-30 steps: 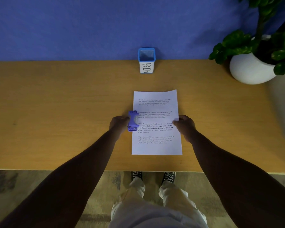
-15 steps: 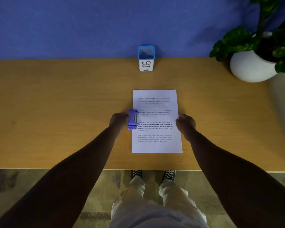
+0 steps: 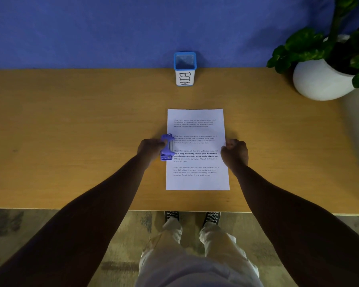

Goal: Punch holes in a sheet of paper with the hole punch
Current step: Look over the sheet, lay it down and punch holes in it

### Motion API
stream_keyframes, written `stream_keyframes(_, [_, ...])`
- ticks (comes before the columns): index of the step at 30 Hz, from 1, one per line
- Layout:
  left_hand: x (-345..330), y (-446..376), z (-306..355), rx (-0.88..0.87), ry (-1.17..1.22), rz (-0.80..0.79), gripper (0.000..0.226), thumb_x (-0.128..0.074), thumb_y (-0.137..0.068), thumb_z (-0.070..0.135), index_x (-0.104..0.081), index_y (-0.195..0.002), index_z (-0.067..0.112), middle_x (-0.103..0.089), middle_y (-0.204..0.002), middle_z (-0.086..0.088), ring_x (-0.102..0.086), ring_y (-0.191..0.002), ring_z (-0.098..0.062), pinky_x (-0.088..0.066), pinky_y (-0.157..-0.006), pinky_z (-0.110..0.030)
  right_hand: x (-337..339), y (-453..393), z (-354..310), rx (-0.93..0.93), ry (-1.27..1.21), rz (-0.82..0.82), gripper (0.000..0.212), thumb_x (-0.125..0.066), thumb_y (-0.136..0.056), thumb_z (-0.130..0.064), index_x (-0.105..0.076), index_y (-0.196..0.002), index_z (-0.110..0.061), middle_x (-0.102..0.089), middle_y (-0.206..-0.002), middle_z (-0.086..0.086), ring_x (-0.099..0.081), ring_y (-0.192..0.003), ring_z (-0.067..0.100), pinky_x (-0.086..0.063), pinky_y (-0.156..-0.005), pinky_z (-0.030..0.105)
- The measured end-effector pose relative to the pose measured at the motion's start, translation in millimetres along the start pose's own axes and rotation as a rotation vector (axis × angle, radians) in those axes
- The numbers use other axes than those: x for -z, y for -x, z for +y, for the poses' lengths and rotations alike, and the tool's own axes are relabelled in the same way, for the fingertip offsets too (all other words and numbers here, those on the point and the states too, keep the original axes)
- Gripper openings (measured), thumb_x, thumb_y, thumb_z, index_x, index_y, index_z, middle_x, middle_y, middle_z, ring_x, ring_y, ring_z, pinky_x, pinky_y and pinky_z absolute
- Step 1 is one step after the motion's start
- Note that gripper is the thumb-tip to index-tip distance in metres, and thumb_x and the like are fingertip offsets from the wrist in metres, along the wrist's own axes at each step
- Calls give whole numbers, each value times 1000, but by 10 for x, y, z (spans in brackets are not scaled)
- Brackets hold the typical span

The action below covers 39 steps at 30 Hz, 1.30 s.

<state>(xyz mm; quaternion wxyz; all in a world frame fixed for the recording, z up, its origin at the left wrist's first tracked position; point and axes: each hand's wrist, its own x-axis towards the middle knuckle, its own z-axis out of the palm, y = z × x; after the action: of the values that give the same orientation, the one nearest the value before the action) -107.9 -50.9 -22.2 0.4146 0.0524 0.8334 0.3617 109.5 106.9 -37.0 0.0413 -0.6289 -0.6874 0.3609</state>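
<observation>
A white sheet of paper (image 3: 197, 150) with printed text lies flat on the wooden desk (image 3: 71, 125). A purple hole punch (image 3: 167, 147) sits over the middle of the sheet's left edge. My left hand (image 3: 150, 149) grips the punch from its left side. My right hand (image 3: 235, 153) rests at the sheet's right edge with its fingers curled, touching the paper's margin. Part of the punch is hidden behind my left hand.
A small blue-rimmed cup labelled BIN (image 3: 184, 68) stands at the desk's back edge against the blue wall. A white pot with a green plant (image 3: 323, 79) sits at the back right. The desk's front edge (image 3: 112, 209) runs just above my shoes.
My right hand has slid slightly outward, from on the paper to its right edge, and its fingers have curled in. The left hand and punch have stayed in place.
</observation>
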Motion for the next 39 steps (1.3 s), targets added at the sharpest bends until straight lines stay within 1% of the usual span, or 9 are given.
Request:
stream_keyframes(3, [19, 4, -21, 13, 42, -15, 14, -77, -83, 27, -67, -74, 22, -69, -88, -11, -62, -80, -23, -56, -84, -42, -89, 1, 44, 257, 280, 49, 43, -58, -89, -31, -55, -126, -11, -45, -137, 13, -42, -122, 32, -48, -88, 41])
stream_keyframes(6, [24, -17, -36, 15, 58, -27, 20, -78, -82, 25, -72, -98, 15, -72, -93, -13, -67, -84, -26, -57, -90, -50, -180, 36, 72, 475, 411, 62, 51, -54, -92, -38, -49, -135, -11, -30, -154, 14, -24, -142, 36, -35, -109, 51])
stream_keyframes(10, [7, -40, -55, -3, 37, -17, 12, -77, -82, 24, -72, -91, 18, -72, -87, -14, -66, -79, -25, -58, -87, -48, -293, 86, 66, 523, 521, -78, 66, -40, -96, -51, -30, -150, -15, -5, -163, 11, 3, -150, 34, -8, -121, 51])
stream_keyframes(13, [9, -34, -51, -1, 30, -1, 18, -78, -81, 24, -72, -96, 16, -71, -84, -8, -68, -79, -26, -59, -85, -48, -388, 99, 141, 520, 591, -144, 75, -29, -96, -59, -12, -155, -16, 10, -163, 12, 13, -149, 34, -1, -120, 54])
stream_keyframes(16, [12, -71, -59, 5, 13, 0, 17, -80, -80, 27, -70, -93, 22, -73, -86, -5, -73, -88, -30, -59, -85, -47, -417, 96, 192, 541, 622, -154, 80, -20, -93, -64, -5, -155, -16, 15, -162, 14, 16, -147, 36, 0, -119, 56])
stream_keyframes(22, [18, -129, -51, 29, -38, 24, 37, -81, -77, 32, -69, -109, 17, -73, -92, -3, -73, -86, -25, -61, -82, -45, -446, 85, 215, 540, 644, -145, 81, -16, -93, -65, -2, -155, -15, 18, -161, 15, 18, -147, 37, 1, -119, 56])
stream_keyframes(27, [28, -182, -93, 7, -111, 66, 28, -84, -73, 31, -64, -91, 24, -73, -83, -1, -72, -73, -23, -61, -79, -48, -452, 72, 214, 546, 641, -144, 81, -20, -94, -64, -7, -155, -13, 13, -161, 17, 13, -148, 39, -2, -119, 57])
stream_keyframes(36, [51, -206, -82, 12, -125, 34, 37, -85, -74, 31, -65, -103, 20, -71, -86, 2, -73, -84, -22, -60, -83, -43, -425, 89, 191, 523, 635, -159, 81, -26, -94, -63, -6, -155, -15, 14, -162, 15, 13, -148, 36, -1, -120, 54])
stream_keyframes(39, [83, -205, -68, 35, -68, -12, 38, -85, -76, 27, -64, -107, 18, -71, -98, -4, -72, -87, -21, -60, -84, -40, -405, 81, 165, 514, 627, -156, 79, -30, -94, -64, -10, -155, -17, 12, -162, 13, 11, -149, 35, -2, -120, 52])
